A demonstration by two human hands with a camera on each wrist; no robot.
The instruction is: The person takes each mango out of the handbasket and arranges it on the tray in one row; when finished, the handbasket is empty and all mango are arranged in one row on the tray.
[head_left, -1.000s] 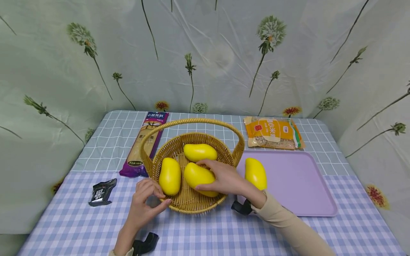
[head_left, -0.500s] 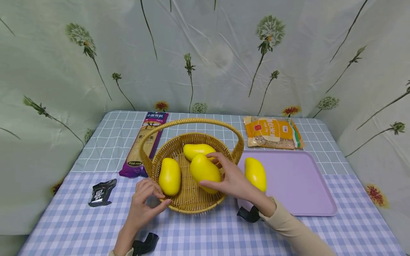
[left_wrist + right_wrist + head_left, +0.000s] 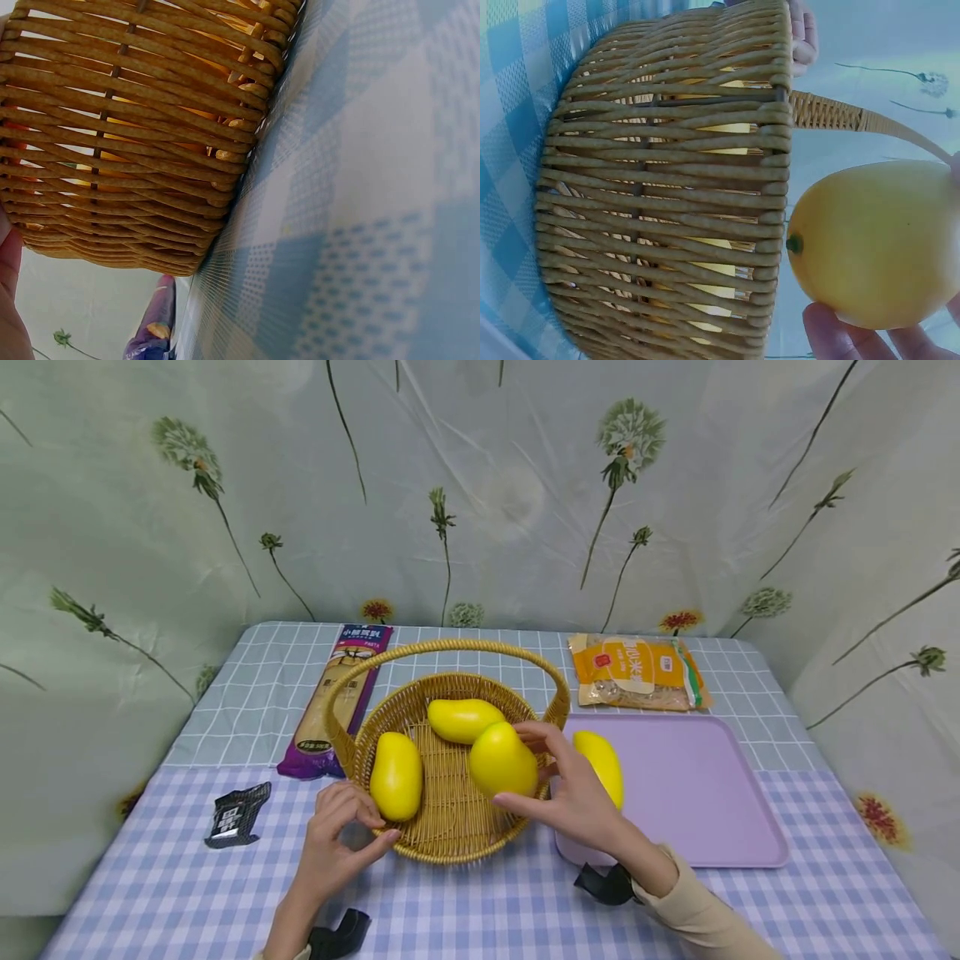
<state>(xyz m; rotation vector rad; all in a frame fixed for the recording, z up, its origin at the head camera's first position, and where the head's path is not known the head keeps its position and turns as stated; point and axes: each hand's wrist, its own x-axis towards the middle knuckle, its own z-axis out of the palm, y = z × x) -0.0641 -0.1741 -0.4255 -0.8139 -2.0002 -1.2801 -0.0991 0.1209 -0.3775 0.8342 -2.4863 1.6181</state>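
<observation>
In the head view a round wicker basket (image 3: 450, 843) with a tall handle stands mid-table. Two yellow mangoes lie in it, one mango (image 3: 396, 777) at the left and another mango (image 3: 461, 720) at the back. My right hand (image 3: 577, 793) holds a third mango (image 3: 504, 760) between thumb and fingers over the basket's right side. From the right wrist, that mango (image 3: 877, 244) shows above the rim, its stem end toward the basket. My left hand (image 3: 341, 835) pinches the basket's front-left rim. The left wrist view is mostly basket weave (image 3: 127, 142).
A lilac tray (image 3: 697, 793) lies right of the basket, bearing one mango (image 3: 602, 768) near its left edge. Behind it is an orange food packet (image 3: 637, 672). A purple pasta packet (image 3: 333, 710) lies left of the basket, and a small black packet (image 3: 237, 815) is farther left.
My right hand has lifted the mango from the basket floor and moved it right, toward the rim. The left hand has stayed at the rim.
</observation>
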